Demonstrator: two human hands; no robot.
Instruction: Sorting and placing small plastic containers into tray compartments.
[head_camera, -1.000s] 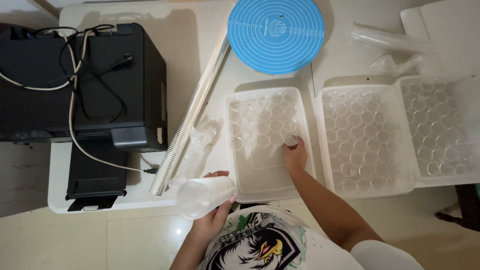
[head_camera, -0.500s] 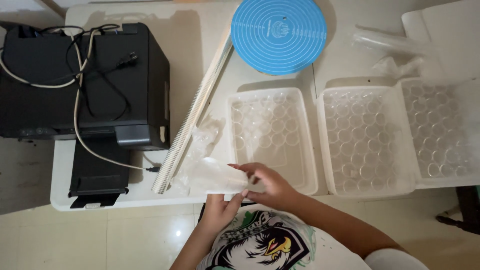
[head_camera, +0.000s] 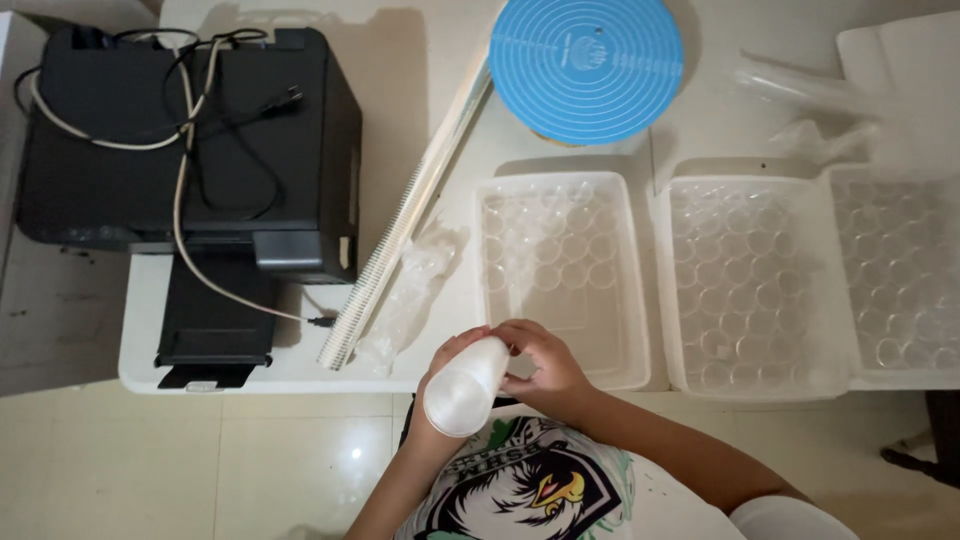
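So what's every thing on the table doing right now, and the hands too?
Left hand: gripping the stack of clear cups.
Right hand: fingers on the stack's far end.
Near tray: partly filled with cups.
Middle tray: nearly full of cups.
Blue disc: lying flat.
Printer: cables loose on top.
Plastic sleeve: empty, crumpled.

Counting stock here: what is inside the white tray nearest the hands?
The white tray holds small clear cups in rows filling its far half; the near half looks bare. The right hand and the stack of clear cups it holds with the left hand cover the near-left corner.
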